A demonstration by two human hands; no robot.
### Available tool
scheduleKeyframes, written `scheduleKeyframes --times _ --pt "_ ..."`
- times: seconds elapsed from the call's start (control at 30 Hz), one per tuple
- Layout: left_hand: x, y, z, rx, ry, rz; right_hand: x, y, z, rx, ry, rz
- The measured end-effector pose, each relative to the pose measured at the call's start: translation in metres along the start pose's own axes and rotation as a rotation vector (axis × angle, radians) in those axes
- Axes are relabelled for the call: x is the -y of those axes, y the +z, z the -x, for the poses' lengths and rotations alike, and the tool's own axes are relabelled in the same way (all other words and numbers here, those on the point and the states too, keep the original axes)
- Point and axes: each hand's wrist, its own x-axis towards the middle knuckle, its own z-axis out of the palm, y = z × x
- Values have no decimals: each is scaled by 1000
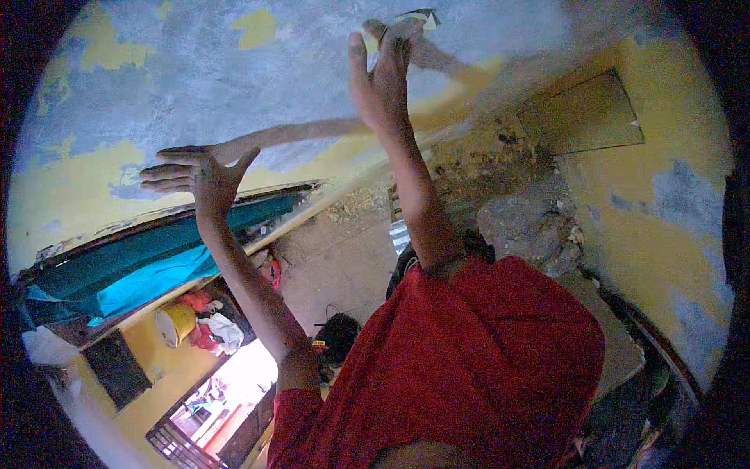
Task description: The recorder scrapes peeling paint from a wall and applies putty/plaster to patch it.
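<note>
Both arms reach up toward a wall [195, 78] with blotchy blue-grey coating and yellow paint. My left hand [205, 178] is open, fingers spread toward the left, close to or against its surface; I cannot tell if it touches. Higher up, my right hand [383, 82] is closed with its fingers curled and thumb raised. It appears to grip a small flat piece [426, 19], pale with a dark edge, at the wall. The fingers hide most of this piece, so its kind does not show. Shadows of both arms fall across the wall.
Teal cloth [156, 281] hangs along an opening below my left hand. Lower left are a yellow bucket [176, 324], heaped clothes [223, 332] and a bright doorway [223, 402]. A dark bag [337, 336] lies near my left arm. A rectangular panel [582, 113] is at upper right.
</note>
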Motion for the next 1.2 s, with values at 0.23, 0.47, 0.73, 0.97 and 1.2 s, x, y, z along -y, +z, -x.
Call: scheduleKeyframes --times 0.23,0.47,0.73,0.97,1.2 --pt "3 3 -1 -53 43 24 10 11 9 -16 -23 16" --pt "22 13 -3 -7 97 84 19 24 28 -169 -201 38" --pt "8 2 3 -125 145 100 19 20 22 -200 -223 106" --pt "13 21 -11 -71 152 28 8 22 18 -307 -286 174" --pt "60 48 -6 -268 530 -451 7 27 19 -143 -129 86"
